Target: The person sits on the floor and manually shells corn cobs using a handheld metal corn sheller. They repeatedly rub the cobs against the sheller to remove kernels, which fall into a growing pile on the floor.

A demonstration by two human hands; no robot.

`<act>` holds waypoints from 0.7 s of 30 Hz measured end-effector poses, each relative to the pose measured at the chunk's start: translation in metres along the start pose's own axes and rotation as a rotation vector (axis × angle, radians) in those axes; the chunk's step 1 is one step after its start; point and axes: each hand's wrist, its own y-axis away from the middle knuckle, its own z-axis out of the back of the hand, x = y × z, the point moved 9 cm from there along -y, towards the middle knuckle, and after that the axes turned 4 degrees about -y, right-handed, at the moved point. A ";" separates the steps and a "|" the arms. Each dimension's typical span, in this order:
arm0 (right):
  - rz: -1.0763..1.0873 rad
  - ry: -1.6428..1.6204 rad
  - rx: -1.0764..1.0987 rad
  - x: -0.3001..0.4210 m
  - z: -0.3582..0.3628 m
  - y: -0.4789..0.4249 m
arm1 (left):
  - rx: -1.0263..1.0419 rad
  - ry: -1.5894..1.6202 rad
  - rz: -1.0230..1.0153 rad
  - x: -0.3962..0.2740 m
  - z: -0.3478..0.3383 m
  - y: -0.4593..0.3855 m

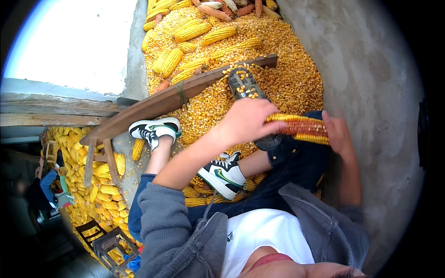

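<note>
A partly shelled ear of corn (304,128) lies sideways above my thigh, with yellow kernel rows along its edges and a bare reddish strip between. My left hand (252,118) grips its left end, thumb on the side nearer my body. At the other end, my right hand (336,135) presses against the tip; its fingers are partly blurred. Below and beside my left hand is an upturned black shoe sole (241,78) with loose kernels caught on it. Part of that sole is hidden by my hand.
A narrow wooden bench (149,106) slants across a heap of loose kernels (292,76). Whole ears (193,32) and stripped cobs (213,12) lie beyond it. A concrete wall (368,69) rises at right. Another person (45,184) sits at far left beside piled ears (107,198).
</note>
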 end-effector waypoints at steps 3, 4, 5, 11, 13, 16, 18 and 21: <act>0.029 0.109 -0.030 0.026 0.004 0.023 | -0.122 -0.134 -0.017 -0.014 -0.010 0.008; 0.024 0.152 -0.033 0.032 0.007 0.020 | -0.184 -0.073 -0.046 -0.009 -0.012 0.005; 0.018 0.195 -0.035 0.037 0.010 0.014 | -0.246 -0.011 -0.074 -0.002 -0.013 0.003; 0.000 0.292 -0.218 0.016 -0.025 -0.043 | -0.089 -0.010 -0.163 0.090 -0.041 -0.062; -0.104 0.201 -0.204 -0.035 -0.053 -0.077 | 0.074 -0.098 -0.123 0.120 -0.052 -0.101; -0.179 0.169 -0.159 -0.046 -0.060 -0.112 | 0.162 -0.133 0.090 0.155 -0.057 -0.126; -0.153 0.280 -0.148 -0.028 -0.035 -0.124 | 0.102 -0.021 0.154 0.160 -0.054 -0.122; -0.123 0.274 -0.071 -0.005 0.005 -0.128 | -0.111 0.512 0.275 0.165 -0.028 -0.097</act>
